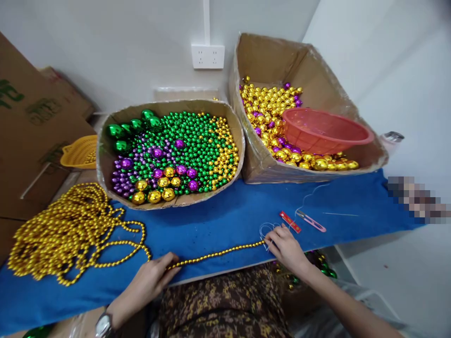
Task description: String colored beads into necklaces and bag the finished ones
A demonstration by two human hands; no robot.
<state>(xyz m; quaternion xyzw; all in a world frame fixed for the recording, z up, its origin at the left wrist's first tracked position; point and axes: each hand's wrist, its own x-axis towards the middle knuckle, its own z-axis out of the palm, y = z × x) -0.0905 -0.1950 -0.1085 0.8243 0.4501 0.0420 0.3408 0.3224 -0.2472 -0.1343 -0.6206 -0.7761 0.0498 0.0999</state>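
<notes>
A strand of gold beads (221, 252) runs nearly straight between my hands along the front of the blue cloth. My left hand (155, 274), with a watch on its wrist, is closed on the strand's left part. At its right end my right hand (286, 246) pinches the strand beside loops of thin white thread (267, 228). Just beyond the right fingers lie a small red packet (290, 222) and pink thread snips (311, 221). To the left, a big heap of gold bead strands (59, 230) trails toward my left hand.
A cardboard box of green, purple and gold beads (169, 203) stands behind the strand. Right of it, a taller box (260, 171) holds gold and purple beads and a red plastic basin (327, 131). A yellow basket (79, 151) sits at left. A needle-like line (340, 214) lies on the blue cloth (366, 197).
</notes>
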